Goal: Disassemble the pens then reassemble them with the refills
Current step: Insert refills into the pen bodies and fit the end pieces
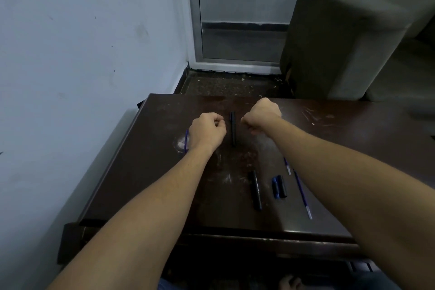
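Observation:
A black capped pen (233, 128) lies lengthwise on the dark wooden table (146, 160), between my two fists. My left hand (207, 133) is a closed fist just left of it, not touching. My right hand (263, 113) is a closed fist just right of the pen's far end. A blue refill (186, 141) pokes out from behind my left hand; I cannot tell if the hand holds it. Nearer me lie a black pen barrel (256, 189), two small caps (279, 186), a long blue refill (302, 194) and a shorter refill (287, 166) partly under my right forearm.
A pale wall stands close on the left, beside the table's left edge. A grey upholstered chair (341, 37) stands beyond the table at right. A door frame (196, 19) and speckled floor lie past the far edge.

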